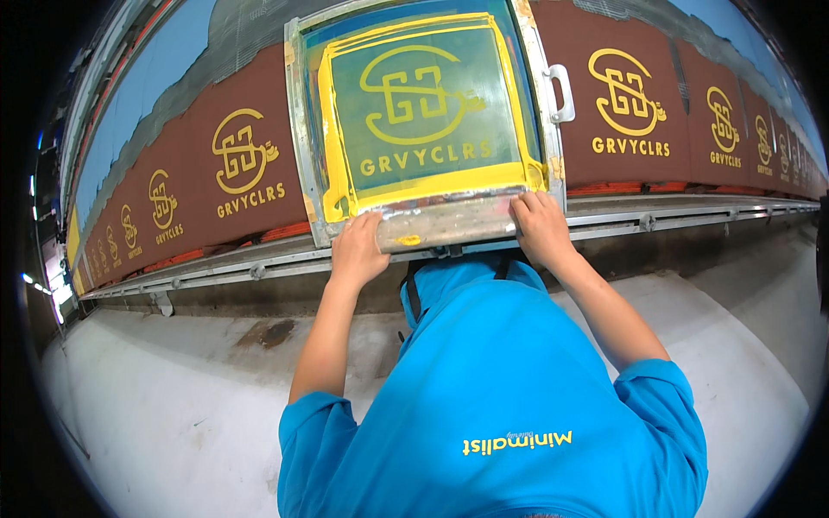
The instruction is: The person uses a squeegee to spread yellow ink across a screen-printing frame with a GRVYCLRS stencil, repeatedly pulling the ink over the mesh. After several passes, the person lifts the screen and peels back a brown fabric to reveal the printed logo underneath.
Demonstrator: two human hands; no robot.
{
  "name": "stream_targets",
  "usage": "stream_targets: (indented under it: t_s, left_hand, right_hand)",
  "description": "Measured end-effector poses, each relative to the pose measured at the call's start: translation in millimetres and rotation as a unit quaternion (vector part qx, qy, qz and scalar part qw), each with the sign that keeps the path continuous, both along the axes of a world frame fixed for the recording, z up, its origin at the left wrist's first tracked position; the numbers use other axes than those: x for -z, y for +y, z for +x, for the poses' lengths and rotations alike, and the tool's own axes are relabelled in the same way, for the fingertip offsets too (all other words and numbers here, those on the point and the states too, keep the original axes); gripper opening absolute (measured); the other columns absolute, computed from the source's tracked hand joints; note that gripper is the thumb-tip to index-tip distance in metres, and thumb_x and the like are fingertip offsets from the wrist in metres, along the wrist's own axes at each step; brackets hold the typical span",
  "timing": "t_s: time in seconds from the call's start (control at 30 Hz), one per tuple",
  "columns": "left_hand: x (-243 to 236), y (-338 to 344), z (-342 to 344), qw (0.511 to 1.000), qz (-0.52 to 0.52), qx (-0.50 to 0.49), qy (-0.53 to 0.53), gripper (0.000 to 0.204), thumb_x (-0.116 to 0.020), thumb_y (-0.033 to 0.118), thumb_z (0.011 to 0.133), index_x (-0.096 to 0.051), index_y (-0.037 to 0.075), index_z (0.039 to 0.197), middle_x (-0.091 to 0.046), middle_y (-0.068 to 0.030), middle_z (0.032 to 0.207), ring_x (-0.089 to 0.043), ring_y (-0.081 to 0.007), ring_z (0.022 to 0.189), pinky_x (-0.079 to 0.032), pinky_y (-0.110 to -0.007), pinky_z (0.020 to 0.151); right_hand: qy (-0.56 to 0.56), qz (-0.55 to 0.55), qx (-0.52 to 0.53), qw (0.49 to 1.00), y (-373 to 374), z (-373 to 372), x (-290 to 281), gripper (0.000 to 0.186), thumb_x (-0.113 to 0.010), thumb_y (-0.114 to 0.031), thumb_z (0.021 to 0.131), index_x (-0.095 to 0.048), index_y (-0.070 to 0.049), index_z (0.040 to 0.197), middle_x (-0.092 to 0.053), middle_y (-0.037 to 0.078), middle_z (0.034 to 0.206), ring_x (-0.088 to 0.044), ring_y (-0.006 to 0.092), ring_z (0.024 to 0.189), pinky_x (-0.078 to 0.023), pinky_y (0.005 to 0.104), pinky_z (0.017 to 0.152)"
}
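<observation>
Left hand: fingers close together, curled over the left end of a grey-beige bar, center of frame. Right hand: same at the right end, fingers bunched on the top side; thumbs mostly hidden, can't tell if they pinch from below. Bar runs between the hands along the lower side of a screen frame, yellow smear on its face; can't tell if it's a separate piece or part of the frame. Screen frame sits upper center, green mesh bordered by thick yellow ink, white handle on its right side. Brown fabric with yellow logo prints extends upper left and upper right, metal rail along its near edge. Blue shirt fills lower center, pale floor lower left and right, dark stain left of center.
</observation>
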State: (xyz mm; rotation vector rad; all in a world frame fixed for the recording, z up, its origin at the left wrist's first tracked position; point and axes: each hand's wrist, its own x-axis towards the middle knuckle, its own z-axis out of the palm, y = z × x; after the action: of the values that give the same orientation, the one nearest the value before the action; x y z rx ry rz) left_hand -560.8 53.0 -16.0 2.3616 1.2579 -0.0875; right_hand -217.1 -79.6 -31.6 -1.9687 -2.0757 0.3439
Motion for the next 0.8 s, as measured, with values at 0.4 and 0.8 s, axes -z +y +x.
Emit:
stream_targets:
  t_s: [0.4, 0.8]
  left_hand:
    - [-17, 349, 72, 0.992, -0.077, 0.081, 0.060, 0.033, -0.076, 0.039, 0.085, -0.080, 0.012, 0.103, -0.076, -0.0217, 0.094, -0.073, -0.0402, 0.094, -0.058, -0.049, 0.086]
    - [77, 553, 181, 0.992, 0.033, 0.080, 0.087, 0.044, -0.078, 0.052, 0.080, -0.081, 0.010, 0.093, -0.076, -0.0184, 0.090, -0.072, -0.0380, 0.093, -0.056, -0.048, 0.083]
  right_hand:
    - [-0.062, -0.047, 0.022, 0.997, 319, 74, -21, 0.023, -0.082, -0.030, 0.081, -0.073, -0.010, 0.089, -0.071, 0.011, 0.087, -0.071, 0.0351, 0.087, -0.056, 0.0491, 0.075]
    - [-0.171, -0.061, 0.071, 0.981, 533, 161, 74, 0.042, -0.081, -0.054, 0.082, -0.079, -0.017, 0.101, -0.075, 0.013, 0.082, -0.073, 0.0354, 0.080, -0.060, 0.0473, 0.073]
